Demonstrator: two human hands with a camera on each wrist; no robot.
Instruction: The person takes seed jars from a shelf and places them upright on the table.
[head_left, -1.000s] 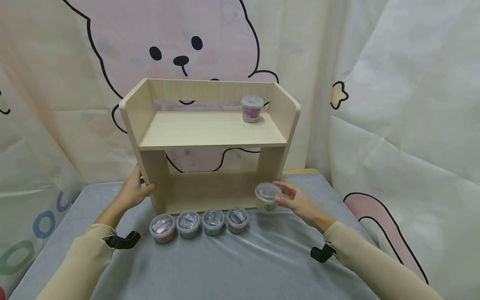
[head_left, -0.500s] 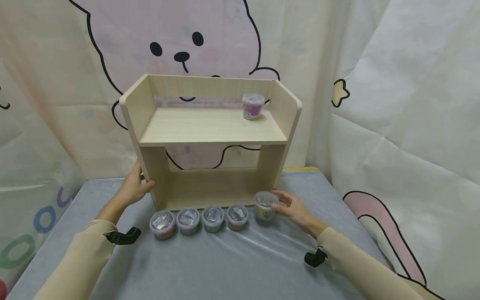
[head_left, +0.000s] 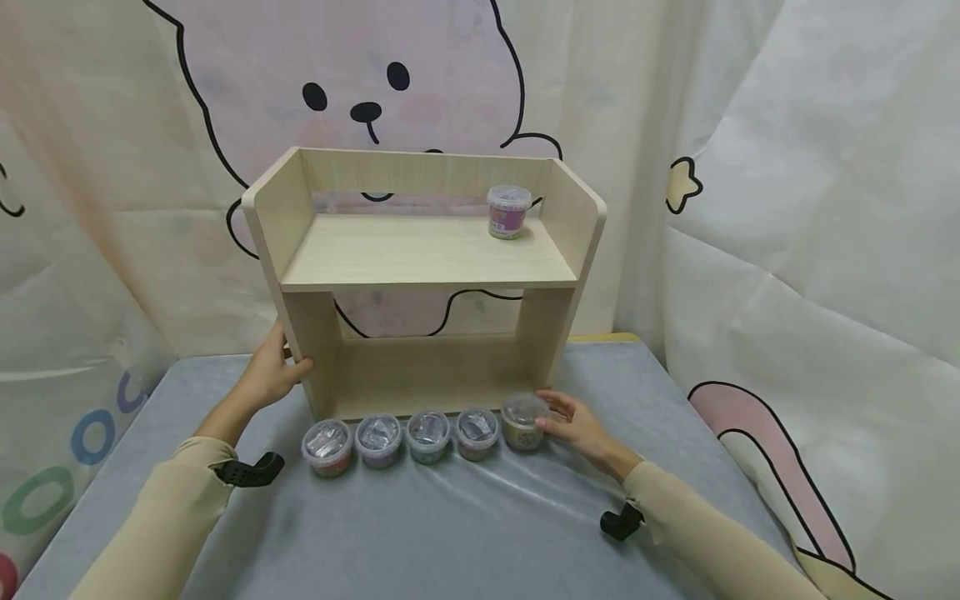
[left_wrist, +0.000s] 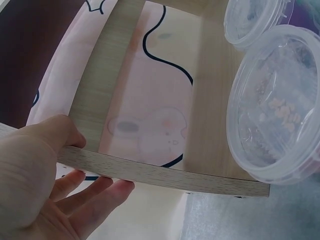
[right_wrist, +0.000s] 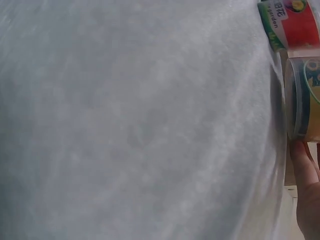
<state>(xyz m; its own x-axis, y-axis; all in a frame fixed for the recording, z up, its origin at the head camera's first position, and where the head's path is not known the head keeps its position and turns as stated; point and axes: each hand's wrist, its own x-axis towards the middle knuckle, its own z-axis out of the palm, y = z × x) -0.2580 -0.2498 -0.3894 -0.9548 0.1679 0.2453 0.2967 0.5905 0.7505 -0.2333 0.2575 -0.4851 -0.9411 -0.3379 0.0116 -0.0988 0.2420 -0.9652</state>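
The right hand (head_left: 573, 427) grasps a small lidded tub (head_left: 524, 421) standing on the grey table (head_left: 465, 525), at the right end of a row of four other tubs (head_left: 401, 436) lined up just before the front foot of the wooden shelf (head_left: 423, 258). The left hand (head_left: 266, 379) clasps the shelf's left side panel, thumb in front and fingers behind. One more tub (head_left: 508, 211) sits at the right rear corner of the upper board.

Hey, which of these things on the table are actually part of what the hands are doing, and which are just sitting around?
In use: yellow tub held by right hand; wooden shelf gripped by left hand; four-tub row.
Idle: purple tub upstairs; cartoon curtain.
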